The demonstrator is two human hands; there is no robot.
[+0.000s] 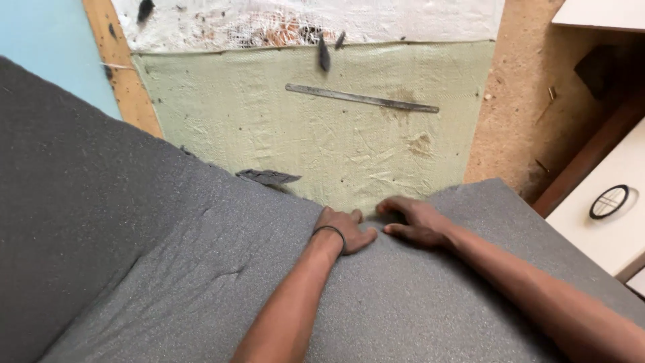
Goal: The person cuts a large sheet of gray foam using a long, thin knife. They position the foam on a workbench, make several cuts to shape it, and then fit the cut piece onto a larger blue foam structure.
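Observation:
A large sheet of dark grey foam [154, 255] fills the lower part of the head view. Both my hands rest at its far edge, side by side and almost touching. My left hand [346, 227], with a black band on the wrist, curls its fingers over the foam's edge. My right hand [413, 218] grips the same edge just to the right, fingers folded over it. Beyond the edge lies a pale green woven cloth [322, 134] on a board.
A long flat metal strip [361, 98] lies on the green cloth. Dark scraps [267, 177] sit near the foam's edge. White netting [302, 20] is at the top. A wooden slat [121, 67] runs along the left. A white cabinet [605, 215] stands at the right.

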